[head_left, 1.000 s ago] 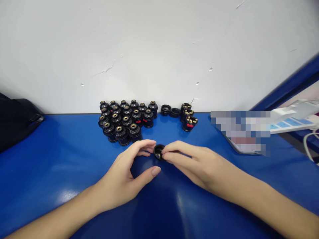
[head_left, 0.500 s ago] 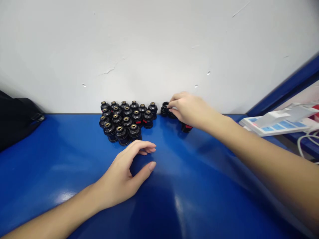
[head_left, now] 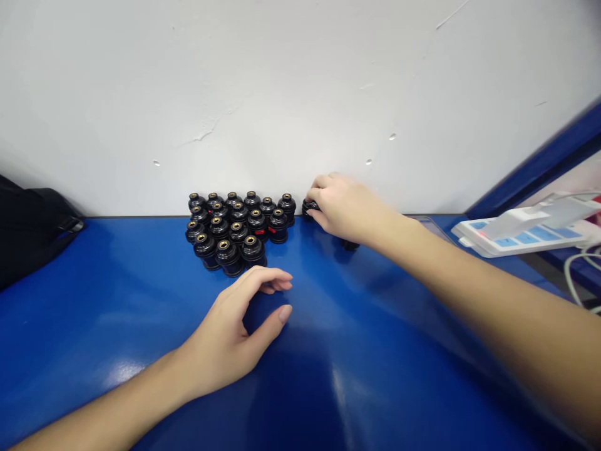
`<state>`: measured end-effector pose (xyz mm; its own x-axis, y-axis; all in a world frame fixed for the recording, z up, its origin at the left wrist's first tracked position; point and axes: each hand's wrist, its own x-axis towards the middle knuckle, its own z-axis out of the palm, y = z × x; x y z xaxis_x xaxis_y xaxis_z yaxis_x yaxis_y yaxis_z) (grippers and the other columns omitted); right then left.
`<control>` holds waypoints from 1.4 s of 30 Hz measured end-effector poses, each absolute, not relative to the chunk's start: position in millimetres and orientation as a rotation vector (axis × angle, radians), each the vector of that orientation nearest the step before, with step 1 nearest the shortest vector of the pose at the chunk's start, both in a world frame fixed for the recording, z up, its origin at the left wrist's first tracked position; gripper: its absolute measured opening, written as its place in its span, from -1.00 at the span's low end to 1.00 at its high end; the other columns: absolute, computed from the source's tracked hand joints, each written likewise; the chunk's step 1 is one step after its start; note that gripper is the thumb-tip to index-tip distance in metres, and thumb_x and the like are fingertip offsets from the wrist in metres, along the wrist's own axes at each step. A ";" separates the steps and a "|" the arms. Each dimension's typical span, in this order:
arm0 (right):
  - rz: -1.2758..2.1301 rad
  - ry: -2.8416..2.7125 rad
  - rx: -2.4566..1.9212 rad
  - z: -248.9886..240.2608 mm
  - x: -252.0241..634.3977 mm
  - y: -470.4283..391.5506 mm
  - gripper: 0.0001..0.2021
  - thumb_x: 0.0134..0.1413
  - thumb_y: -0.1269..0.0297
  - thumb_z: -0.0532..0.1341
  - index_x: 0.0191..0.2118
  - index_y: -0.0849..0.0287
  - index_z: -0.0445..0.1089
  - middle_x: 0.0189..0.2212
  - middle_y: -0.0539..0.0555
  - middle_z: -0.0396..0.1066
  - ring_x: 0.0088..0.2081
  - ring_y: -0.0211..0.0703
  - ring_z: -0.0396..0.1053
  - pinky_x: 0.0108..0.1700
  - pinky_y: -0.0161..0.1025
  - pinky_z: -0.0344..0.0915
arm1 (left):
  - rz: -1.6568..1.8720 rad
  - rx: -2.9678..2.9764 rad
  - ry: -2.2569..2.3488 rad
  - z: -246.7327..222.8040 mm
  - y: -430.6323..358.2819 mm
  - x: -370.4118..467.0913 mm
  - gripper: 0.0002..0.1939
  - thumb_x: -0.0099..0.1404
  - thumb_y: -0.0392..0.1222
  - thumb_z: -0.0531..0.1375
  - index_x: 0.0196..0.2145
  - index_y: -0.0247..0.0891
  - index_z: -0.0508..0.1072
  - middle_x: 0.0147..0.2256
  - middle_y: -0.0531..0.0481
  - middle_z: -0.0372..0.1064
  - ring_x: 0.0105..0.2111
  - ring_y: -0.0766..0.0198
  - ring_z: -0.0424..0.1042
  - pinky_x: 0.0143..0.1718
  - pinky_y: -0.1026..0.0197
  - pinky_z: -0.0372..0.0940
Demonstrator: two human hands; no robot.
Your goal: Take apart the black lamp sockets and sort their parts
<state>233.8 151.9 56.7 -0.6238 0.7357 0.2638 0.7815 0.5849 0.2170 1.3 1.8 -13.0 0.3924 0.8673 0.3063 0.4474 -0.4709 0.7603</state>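
Several black lamp sockets (head_left: 228, 254) with brass-ringed holes on top stand in a tight cluster on the blue table. Just in front of them rests my left hand (head_left: 237, 335), thumb and fingers apart in a curve, holding nothing. Over by the wall, my right hand (head_left: 345, 203) is closed with its fingertips around another black socket (head_left: 307, 210), mostly covered by the fingers. Beneath that hand shows part of one more black piece (head_left: 350, 244); the rest of it is hidden.
A white wall (head_left: 282, 94) rises along the back edge of the blue table (head_left: 117, 300). At far left lies a black bag (head_left: 32, 225). On the right sit a white power strip (head_left: 511, 241) with a plugged-in adapter and white cables (head_left: 575, 275).
My right hand has shifted slightly left and closed over the black socket near the wall, covering its open top. My left hand stays almost where it was.
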 end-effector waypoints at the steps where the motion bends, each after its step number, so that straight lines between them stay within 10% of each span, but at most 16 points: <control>1: -0.470 -2.657 -1.260 57.8 231.0 148.1 -0.74 0.39 0.48 0.19 0.05 0.41 0.57 0.02 0.41 0.55 0.02 0.25 0.51 0.02 0.02 0.43 | 0.952 2.081 1.127 -12.9 2.3 1.5 -0.68 0.55 -0.20 0.23 0.20 -0.01 0.38 0.07 0.04 0.51 0.06 0.26 0.51 0.14 0.15 0.42; 10: -0.286 -2.662 -0.986 44.7 214.8 144.9 -0.55 0.31 0.69 0.10 0.25 0.47 0.42 0.22 0.43 0.45 0.19 0.23 0.41 0.23 0.06 0.34 | 0.982 2.053 1.142 -12.8 3.6 1.8 -0.72 0.57 -0.22 0.20 0.17 0.00 0.39 0.00 0.08 0.53 0.01 0.31 0.54 0.11 0.21 0.44; 27: 0.125 -2.579 -1.235 59.7 231.9 97.5 -0.84 0.30 0.29 0.42 -0.07 0.23 0.62 -0.22 0.17 0.63 -0.21 0.07 0.60 -0.13 -0.09 0.43 | 0.986 2.036 1.142 -13.2 4.0 1.6 -0.72 0.57 -0.24 0.18 0.17 -0.03 0.39 -0.01 0.05 0.53 0.00 0.29 0.55 0.11 0.18 0.46; 42: 0.491 -2.189 -1.060 15.0 254.3 10.3 -0.74 0.33 0.44 0.35 0.08 0.06 0.48 -0.03 0.08 0.58 -0.03 -0.07 0.58 0.03 -0.17 0.52 | 1.032 2.028 1.182 -15.0 5.1 4.2 -0.74 0.53 -0.28 0.19 0.13 -0.09 0.41 -0.06 0.00 0.55 -0.06 0.24 0.58 0.04 0.14 0.52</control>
